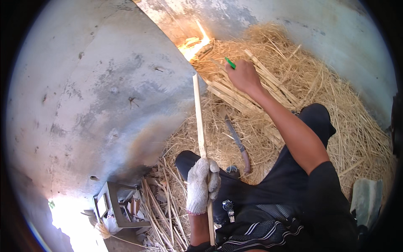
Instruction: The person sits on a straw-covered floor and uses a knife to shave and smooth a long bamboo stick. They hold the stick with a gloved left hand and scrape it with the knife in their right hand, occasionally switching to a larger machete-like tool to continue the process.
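Observation:
My left hand (202,185), in a white knit glove, grips a long thin bamboo strip (198,113) that points up toward the wall. My right hand (243,75) is bare and stretched forward over a stack of split bamboo strips (228,94); it holds a small green object (230,63) whose kind I cannot tell. A long knife with a wooden handle (238,145) lies on the shavings between my hands. My legs in dark clothing are folded below.
Pale straw-like shavings (336,109) cover the ground to the right. A grey concrete wall (96,84) fills the left. Loose bamboo sticks (161,214) and a small wooden stool (113,203) lie at lower left. A grey stone (366,199) sits at right.

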A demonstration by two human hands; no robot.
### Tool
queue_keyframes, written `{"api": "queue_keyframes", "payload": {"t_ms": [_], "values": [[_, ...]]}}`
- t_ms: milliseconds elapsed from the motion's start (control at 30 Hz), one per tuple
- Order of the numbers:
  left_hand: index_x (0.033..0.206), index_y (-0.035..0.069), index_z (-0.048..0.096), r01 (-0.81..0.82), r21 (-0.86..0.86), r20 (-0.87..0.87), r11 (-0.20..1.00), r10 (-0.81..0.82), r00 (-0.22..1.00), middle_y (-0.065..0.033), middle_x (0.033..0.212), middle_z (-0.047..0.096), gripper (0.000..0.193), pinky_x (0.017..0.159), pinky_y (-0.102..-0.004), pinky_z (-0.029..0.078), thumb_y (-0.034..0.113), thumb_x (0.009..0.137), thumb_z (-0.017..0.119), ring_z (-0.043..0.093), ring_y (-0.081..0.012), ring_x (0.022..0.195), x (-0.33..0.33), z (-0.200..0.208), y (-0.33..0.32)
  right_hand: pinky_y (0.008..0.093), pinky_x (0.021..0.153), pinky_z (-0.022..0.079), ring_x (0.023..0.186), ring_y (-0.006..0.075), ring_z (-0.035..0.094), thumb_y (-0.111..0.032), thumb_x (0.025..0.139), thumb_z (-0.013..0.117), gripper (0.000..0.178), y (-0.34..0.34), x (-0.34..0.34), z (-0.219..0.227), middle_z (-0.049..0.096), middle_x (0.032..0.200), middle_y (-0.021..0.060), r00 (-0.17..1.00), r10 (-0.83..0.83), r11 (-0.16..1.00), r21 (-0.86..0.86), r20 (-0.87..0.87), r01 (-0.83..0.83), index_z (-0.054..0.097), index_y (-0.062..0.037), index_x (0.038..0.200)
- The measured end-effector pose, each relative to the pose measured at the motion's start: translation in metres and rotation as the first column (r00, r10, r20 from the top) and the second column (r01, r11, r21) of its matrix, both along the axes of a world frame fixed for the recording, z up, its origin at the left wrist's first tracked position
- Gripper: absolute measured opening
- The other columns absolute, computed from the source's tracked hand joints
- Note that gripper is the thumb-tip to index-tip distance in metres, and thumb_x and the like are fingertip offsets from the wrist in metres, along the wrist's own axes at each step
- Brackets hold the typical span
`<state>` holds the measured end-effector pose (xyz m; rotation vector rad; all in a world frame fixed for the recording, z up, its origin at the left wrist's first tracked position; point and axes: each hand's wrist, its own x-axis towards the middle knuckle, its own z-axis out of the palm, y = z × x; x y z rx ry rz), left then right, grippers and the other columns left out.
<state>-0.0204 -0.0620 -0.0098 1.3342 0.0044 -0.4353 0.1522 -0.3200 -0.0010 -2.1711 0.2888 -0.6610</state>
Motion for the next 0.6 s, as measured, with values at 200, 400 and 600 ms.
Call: {"api": "queue_keyframes", "payload": {"t_ms": [200, 400, 600], "values": [[0.078, 0.016, 0.047, 0.018, -0.285, -0.065, 0.958, -0.038, 0.997, 0.0036, 0.042, 0.033, 0.039, 0.023, -0.0231, 0.021, 0.043, 0.104, 0.038, 0.025, -0.0084, 0.026, 0.014, 0.014, 0.007, 0.0402, 0.046, 0.046, 0.043, 0.028, 0.056, -0.017, 0.085, 0.058, 0.021, 0.074, -0.053, -0.007, 0.056, 0.049, 0.0129, 0.824, 0.51, 0.841, -0.345, 0.246, -0.418, 0.068, -0.0017, 0.075], [0.073, 0.016, 0.043, 0.174, -0.641, -0.142, 0.748, -0.338, 0.93, 0.0016, 0.041, 0.031, 0.045, 0.027, -0.025, 0.021, 0.047, 0.104, 0.035, 0.021, -0.0113, 0.028, 0.021, 0.021, 0.004, 0.0401, 0.052, 0.051, 0.052, 0.0308, 0.064, -0.015, 0.077, 0.063, 0.013, 0.078, -0.055, -0.022, 0.062, 0.057, 0.0157, 0.839, 0.473, 0.862, -0.34, 0.268, -0.377, 0.067, -0.0023, 0.074], [0.072, 0.016, 0.043, 0.027, -0.49, -0.188, 0.871, -0.136, 0.973, 0.002, 0.041, 0.03, 0.045, 0.024, -0.0234, 0.019, 0.047, 0.104, 0.036, 0.022, -0.0093, 0.027, 0.013, 0.019, -0.001, 0.0387, 0.046, 0.049, 0.047, 0.0262, 0.062, -0.014, 0.076, 0.063, 0.012, 0.085, -0.049, -0.038, 0.062, 0.056, 0.0154, 0.873, 0.397, 0.877, -0.399, 0.282, -0.27, 0.064, -0.0039, 0.07]]}}
